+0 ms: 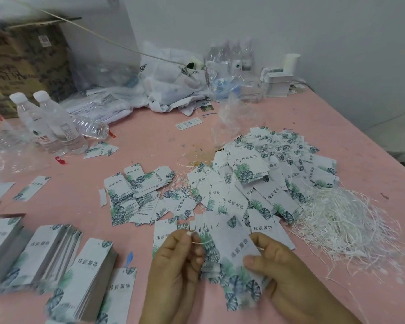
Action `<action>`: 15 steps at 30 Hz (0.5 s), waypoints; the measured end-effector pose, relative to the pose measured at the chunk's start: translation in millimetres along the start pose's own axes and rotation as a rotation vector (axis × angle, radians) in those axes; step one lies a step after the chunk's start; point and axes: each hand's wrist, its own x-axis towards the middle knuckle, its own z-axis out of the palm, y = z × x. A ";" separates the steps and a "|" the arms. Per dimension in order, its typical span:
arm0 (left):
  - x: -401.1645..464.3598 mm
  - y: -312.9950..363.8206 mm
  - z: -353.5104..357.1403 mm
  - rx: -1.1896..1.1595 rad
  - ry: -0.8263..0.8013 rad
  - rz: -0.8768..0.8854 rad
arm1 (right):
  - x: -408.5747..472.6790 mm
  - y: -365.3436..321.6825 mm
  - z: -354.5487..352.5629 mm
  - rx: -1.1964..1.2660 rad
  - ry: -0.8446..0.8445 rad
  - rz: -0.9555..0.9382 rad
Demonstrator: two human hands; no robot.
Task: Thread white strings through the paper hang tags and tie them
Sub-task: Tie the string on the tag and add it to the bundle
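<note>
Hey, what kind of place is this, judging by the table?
Probably a small garment-tag packing workshop: a pink table heaped with printed hang tags, a pile of white strings, and a cardboard box.

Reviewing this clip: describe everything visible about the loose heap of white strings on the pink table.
The heap of white strings is a tangled mass of thin, pale cords, plastic-looking, lying on the pink table to the right of the right hand. Strands fan outward, several straying toward the near edge. Its left edge meets the pile of leaf-printed hang tags. Neither hand touches it.
</note>
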 end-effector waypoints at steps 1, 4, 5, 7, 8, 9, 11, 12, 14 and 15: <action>-1.2 -4.2 -1.4 0.200 -0.005 0.038 | 0.7 -1.5 -0.2 0.051 0.043 -0.017; -8.8 -21.5 -2.7 0.570 -0.050 0.184 | 0.8 -6.4 -0.5 0.139 0.104 -0.068; -11.9 -26.6 -1.0 0.605 -0.066 0.219 | 0.6 -7.5 -0.5 0.132 0.123 -0.080; -15.9 -34.7 3.2 0.742 -0.097 0.323 | -0.2 -8.9 0.5 0.100 0.148 -0.095; -16.8 -36.7 5.0 0.821 -0.106 0.376 | 0.0 -9.8 1.4 0.067 0.158 -0.106; -16.8 -37.9 6.3 0.858 -0.107 0.411 | -0.3 -12.8 2.6 0.020 0.177 -0.123; -15.6 -37.7 5.4 0.902 -0.071 0.459 | 3.1 -23.4 1.9 -0.079 0.254 -0.165; -15.0 -37.1 4.5 0.925 -0.060 0.471 | 8.1 -31.4 -0.4 -0.123 0.303 -0.190; -14.3 -36.3 1.6 0.960 -0.044 0.479 | 23.6 -55.3 -2.7 -0.182 0.402 -0.243; -13.9 -36.3 -0.1 0.960 -0.033 0.473 | 32.5 -69.3 -3.1 -0.189 0.439 -0.267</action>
